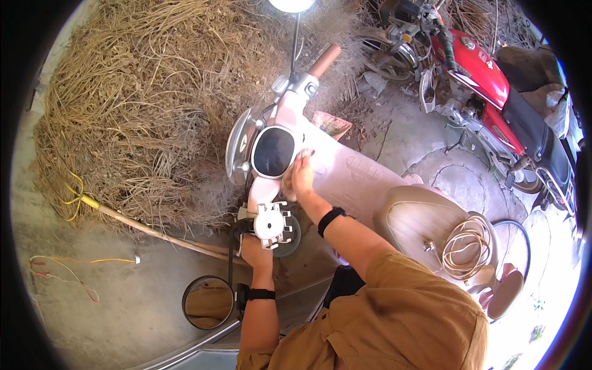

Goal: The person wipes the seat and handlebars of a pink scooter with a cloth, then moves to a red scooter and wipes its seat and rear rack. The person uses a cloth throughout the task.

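Note:
A pink scooter (351,162) stands before me, with a round dark display (274,151) between its handlebars. My left hand (256,252) is closed around the near handlebar grip, partly hidden beside a white phone holder (269,224). My right hand (303,173) presses a pale cloth (288,184) against the scooter's body just beside the display; its fingers lie nearly flat and point away from me. A tan seat (411,222) is to the right, with a coiled beige hose or cable (466,249) on it. The far handlebar has a brown grip (325,61).
Dried stalks (152,92) are heaped beyond the scooter at the left. A wooden-handled fork with yellow tines (88,200) leans there, near thin wires (69,268) on the floor. A round mirror (208,302) juts near my left forearm. A red motorcycle (485,69) stands at the upper right.

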The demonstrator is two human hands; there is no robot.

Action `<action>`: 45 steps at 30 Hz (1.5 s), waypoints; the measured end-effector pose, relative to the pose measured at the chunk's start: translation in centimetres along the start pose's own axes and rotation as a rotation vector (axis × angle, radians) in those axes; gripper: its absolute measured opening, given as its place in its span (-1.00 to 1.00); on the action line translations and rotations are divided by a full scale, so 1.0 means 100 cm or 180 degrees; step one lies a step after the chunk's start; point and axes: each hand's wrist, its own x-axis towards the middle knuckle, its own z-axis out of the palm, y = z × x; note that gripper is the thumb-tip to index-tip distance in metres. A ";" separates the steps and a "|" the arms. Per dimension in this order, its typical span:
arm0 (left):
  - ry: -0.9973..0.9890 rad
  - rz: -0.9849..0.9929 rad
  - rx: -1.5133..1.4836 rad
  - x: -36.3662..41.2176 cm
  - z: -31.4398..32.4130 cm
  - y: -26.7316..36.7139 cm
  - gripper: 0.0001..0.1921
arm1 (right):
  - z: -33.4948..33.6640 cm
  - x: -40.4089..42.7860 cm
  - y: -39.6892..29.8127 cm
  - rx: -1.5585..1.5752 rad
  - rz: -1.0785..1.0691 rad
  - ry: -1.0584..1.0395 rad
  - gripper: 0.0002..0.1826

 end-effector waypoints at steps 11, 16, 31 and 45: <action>-0.0250 -0.0086 -0.0193 0.002 -0.022 0.021 -0.58 | -0.054 -0.025 -0.028 -0.2100 -0.0311 -0.2989 -0.69; -0.0370 -0.0364 -0.0248 0.001 -0.033 0.033 -0.57 | -0.091 0.008 -0.166 -0.2201 -0.0721 -0.2505 -0.76; -0.0178 -0.0123 -0.0935 -0.004 -0.024 0.016 -0.71 | 0.126 0.092 -0.265 -0.5089 -0.1873 -0.3580 -0.53; -0.0718 -0.0299 -0.0607 -0.008 -0.028 0.007 -0.72 | 0.149 -0.045 -0.227 -0.5231 -0.2032 -0.6336 -0.60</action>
